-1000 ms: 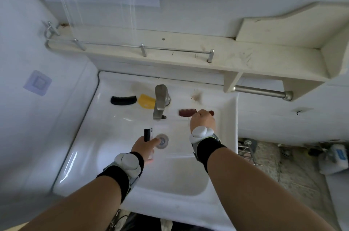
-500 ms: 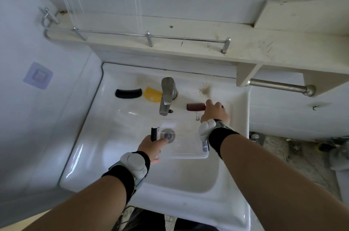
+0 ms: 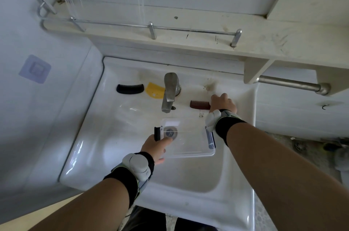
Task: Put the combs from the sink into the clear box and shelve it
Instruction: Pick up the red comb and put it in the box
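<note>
The step in hand is judged to be collection of the first comb. The left hand point(image 3: 155, 145) grips the near-left corner of the clear box point(image 3: 188, 138), fingers closed on its wall beside a dark latch, and holds it over the basin of the sink point(image 3: 90, 136), above the drain. The box appears empty (its clear floor shows the drain through it).

The right hand point(image 3: 223, 103) lies on the back ledge at the right end of the brown comb point(image 3: 199, 105). Its fingers are curled downward at that end, but whether they have closed on the comb cannot be told, as the hand covers the contact.

Two further combs lie on the ledge left of the tap point(image 3: 170, 91): a black comb point(image 3: 130, 88) and, just beside it, a yellow comb point(image 3: 155, 90). Neither is touched.

The next move calls for a secure pinch on the brown comb, a lift clear of the ledge, and a short carry down into the open box. The shelf point(image 3: 188, 40) above the sink stands bare for the final placing.
</note>
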`<state>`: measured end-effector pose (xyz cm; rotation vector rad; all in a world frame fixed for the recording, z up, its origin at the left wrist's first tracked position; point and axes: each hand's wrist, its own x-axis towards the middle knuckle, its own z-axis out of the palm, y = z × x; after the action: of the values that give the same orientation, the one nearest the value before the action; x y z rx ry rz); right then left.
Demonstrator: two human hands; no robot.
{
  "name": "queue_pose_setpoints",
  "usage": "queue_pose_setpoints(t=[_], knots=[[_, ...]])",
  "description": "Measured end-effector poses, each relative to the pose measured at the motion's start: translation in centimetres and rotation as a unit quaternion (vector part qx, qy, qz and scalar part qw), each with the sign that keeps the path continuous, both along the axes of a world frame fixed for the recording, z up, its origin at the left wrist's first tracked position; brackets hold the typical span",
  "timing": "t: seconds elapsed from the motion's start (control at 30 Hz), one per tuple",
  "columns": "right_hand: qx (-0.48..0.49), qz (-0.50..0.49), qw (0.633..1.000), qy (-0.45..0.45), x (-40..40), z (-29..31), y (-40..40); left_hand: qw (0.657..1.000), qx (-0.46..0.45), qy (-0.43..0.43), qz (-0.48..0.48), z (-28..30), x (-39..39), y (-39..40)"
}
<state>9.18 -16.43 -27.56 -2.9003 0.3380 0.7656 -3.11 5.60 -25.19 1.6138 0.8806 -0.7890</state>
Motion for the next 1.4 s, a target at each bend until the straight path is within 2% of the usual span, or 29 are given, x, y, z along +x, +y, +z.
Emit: queue_pose_setpoints(t=[0.27,0.5,0.57,0.7,0.87,0.97,1.1,1.23,1.4], knots=[[0.013,0.082,0.996,0.017,0.1,-0.6,-1.2,1.000,-0.004,-0.007,0.012,-0.5,-0.5,-0.1],[0.059,0.089,0.992,-0.071,-1.0,0.2,-1.7,1.000,0.009,-0.010,0.006,-0.2,-0.7,0.1],[0.075,0.084,0.991,-0.071,-1.5,0.9,-1.8,1.000,0.012,-0.014,0.011,0.5,-0.8,-0.1],[0.149,0.048,0.987,-0.023,-2.5,2.0,-1.7,1.000,0.009,-0.021,0.020,0.8,-1.1,-0.1],[0.240,0.043,0.968,-0.055,-4.6,3.7,-0.1,0.999,0.026,-0.028,0.013,0.6,-1.5,0.1],[0.278,0.044,0.959,-0.034,-6.7,4.2,1.3,0.999,0.037,-0.032,0.013,0.9,-2.0,0.4],[0.259,0.126,0.957,0.030,-9.1,4.5,3.1,0.997,0.049,-0.047,0.021,1.0,-2.5,0.9],[0.196,0.235,0.949,0.077,-9.5,4.9,5.3,0.996,0.044,-0.075,0.028,1.2,-2.9,1.2],[0.125,0.354,0.913,0.159,-9.3,5.1,7.5,0.993,0.035,-0.104,0.045,1.4,-3.5,1.8]])
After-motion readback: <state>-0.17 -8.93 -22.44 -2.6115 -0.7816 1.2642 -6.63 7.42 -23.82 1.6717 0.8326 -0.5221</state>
